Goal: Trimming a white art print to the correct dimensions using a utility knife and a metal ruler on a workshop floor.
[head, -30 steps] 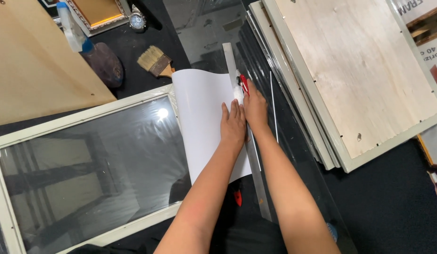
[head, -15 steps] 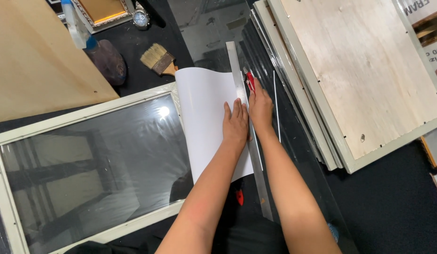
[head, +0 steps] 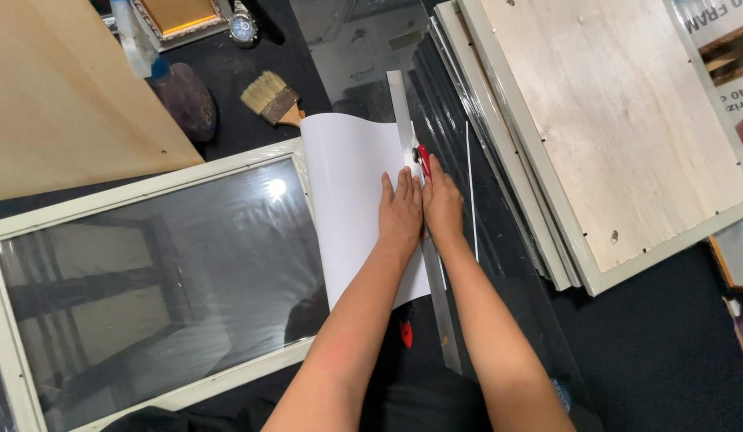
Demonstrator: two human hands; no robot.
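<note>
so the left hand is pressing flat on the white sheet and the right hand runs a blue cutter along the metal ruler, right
Not quite: the cutter is red, not blue, as the head view shows. The rest holds: the left hand presses flat on the white sheet, and the right hand has the cutter against the metal ruler.

light: bright, overhead; glare: lamp spot on framed glass (head: pixel 159 272); focus: sharp

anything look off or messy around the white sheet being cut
The far end of the white paper sheet curls up off the bench instead of lying flat. A small red object lies loose near the steel ruler, beneath the arms. Nothing looks spilled or broken.
</note>
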